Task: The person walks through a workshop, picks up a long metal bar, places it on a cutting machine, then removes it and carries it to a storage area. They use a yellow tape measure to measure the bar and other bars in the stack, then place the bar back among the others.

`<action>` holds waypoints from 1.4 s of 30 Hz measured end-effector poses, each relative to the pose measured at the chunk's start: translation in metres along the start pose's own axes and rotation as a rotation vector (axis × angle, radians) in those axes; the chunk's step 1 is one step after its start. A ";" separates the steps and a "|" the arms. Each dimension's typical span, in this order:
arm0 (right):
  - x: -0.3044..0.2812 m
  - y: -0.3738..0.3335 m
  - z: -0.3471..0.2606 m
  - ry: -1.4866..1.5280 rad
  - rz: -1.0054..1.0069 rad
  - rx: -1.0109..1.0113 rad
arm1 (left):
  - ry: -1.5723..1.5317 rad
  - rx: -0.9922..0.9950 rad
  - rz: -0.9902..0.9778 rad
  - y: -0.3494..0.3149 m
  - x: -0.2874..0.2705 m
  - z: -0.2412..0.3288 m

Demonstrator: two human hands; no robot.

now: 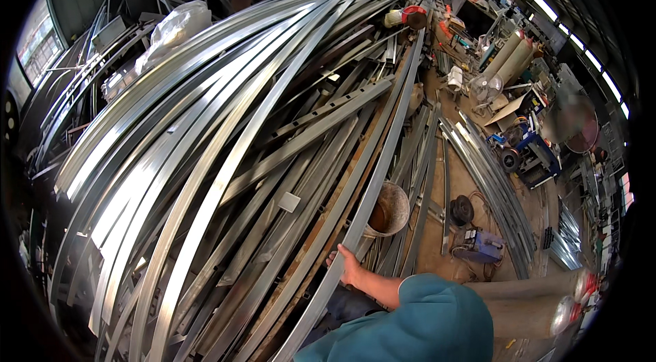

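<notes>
A long, silvery metal bar (318, 300) runs from the lower edge up toward the red disc tool at the far end. My right hand (348, 268) is closed around it, fingers curled over its edge, with the arm coming from a teal sleeve at the lower right. Just past the hand, a dirty bucket (404, 208) with brownish contents stands close beside the bar. Left of the hand lies a wide heap of long metal profiles (273, 157), and a small pale square plate (289, 202) rests on it. My left hand is not in view.
Bright profiles (225, 198) arch over the heap's left side. To the right are a bundle of metal lengths (492, 191), a blue machine (482, 246), a dark reel (462, 210) and gas cylinders (526, 297). Farther off stand a fan (485, 88) and more cylinders (514, 60).
</notes>
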State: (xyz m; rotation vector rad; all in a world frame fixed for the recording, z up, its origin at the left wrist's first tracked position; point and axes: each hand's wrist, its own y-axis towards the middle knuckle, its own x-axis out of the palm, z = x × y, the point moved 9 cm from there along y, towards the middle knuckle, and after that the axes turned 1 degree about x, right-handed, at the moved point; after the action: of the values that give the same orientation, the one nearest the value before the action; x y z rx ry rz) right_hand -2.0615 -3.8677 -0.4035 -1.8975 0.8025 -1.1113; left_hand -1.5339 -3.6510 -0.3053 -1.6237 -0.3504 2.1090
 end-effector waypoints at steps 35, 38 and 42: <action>-0.060 0.204 -0.001 -1.309 0.336 -0.142 | 0.056 -0.082 -0.112 0.282 0.106 0.086; -0.061 0.200 0.013 -1.499 0.299 -0.168 | 0.027 -0.111 -0.053 0.292 0.092 0.090; -0.041 0.193 0.039 -1.465 0.254 -0.108 | 0.034 -0.136 -0.178 0.277 0.139 0.063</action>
State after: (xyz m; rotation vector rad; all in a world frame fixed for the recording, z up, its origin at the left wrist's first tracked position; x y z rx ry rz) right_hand -2.0688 -3.9184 -0.5978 -1.9804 0.1922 0.5697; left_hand -1.6776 -3.8169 -0.5335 -1.6358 -0.6161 1.9591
